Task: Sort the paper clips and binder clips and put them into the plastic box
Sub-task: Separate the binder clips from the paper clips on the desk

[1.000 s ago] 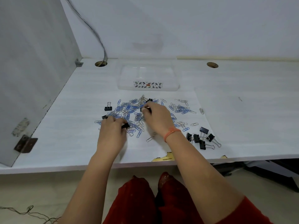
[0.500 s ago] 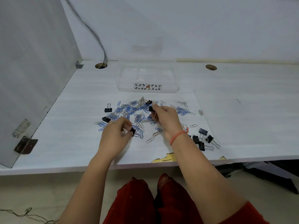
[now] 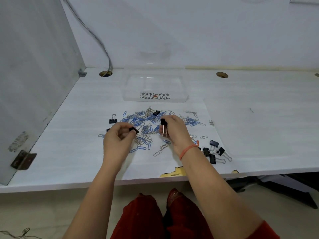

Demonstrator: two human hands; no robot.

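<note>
Lifting clear of the heap, both hands come up with a catch. A second ago they were down among the clips; now I have each one raised just above the white laminate desk, past its chipped front edge. My left hand curls finger and thumb around a small black binder clip. My right hand, an orange thread band at the wrist, pinches a second black binder clip by its body, silver wire handles hanging down.

Just right of that wrist lies a cluster of black binder clips, already set aside. Beyond the hands spreads the mixed pile of blue and silver wire paper clips, with a stray black binder clip on its far side and a lone black binder clip at its left edge.

Farther back stands the clear plastic box with the leaf-pattern label, well apart from both hands; I can make out nothing in it. I judge the sorting well under way and the boxing not begun. These two clips likely belong with the cluster at right.
</note>
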